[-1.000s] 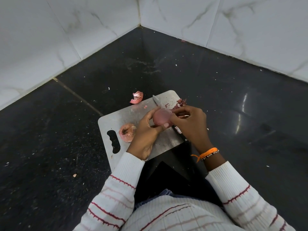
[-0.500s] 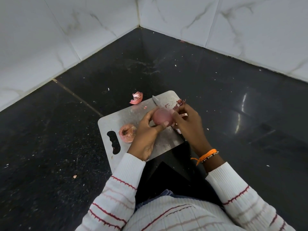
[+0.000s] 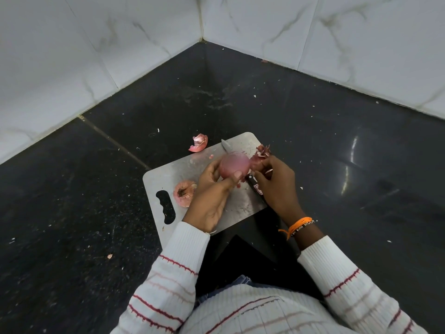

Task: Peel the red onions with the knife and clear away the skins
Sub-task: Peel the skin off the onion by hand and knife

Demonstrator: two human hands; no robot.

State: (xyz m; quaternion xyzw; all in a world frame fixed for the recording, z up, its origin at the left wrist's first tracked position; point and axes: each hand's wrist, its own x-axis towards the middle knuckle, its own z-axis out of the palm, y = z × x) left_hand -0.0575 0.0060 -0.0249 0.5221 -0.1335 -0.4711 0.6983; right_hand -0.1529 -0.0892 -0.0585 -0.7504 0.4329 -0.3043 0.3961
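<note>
Left hand (image 3: pixel 212 186) cupping peeled onion (image 3: pixel 233 165) (thumb across), right hand (image 3: pixel 277 182) pinching loose skin (image 3: pixel 261 156)

Dark speckled stone counter (image 3: pixel 96 213), scattered with pale crumbs. White marbled wall tiles (image 3: pixel 72 56) meeting in a corner behind. Steel cutting board (image 3: pixel 168 174) lying flat near the counter's front edge, with a wavy handle slot (image 3: pixel 165 207) at its left end. Orange wristband (image 3: pixel 298 224); white ribbed sweater (image 3: pixel 252 314) with red stripes.
</note>
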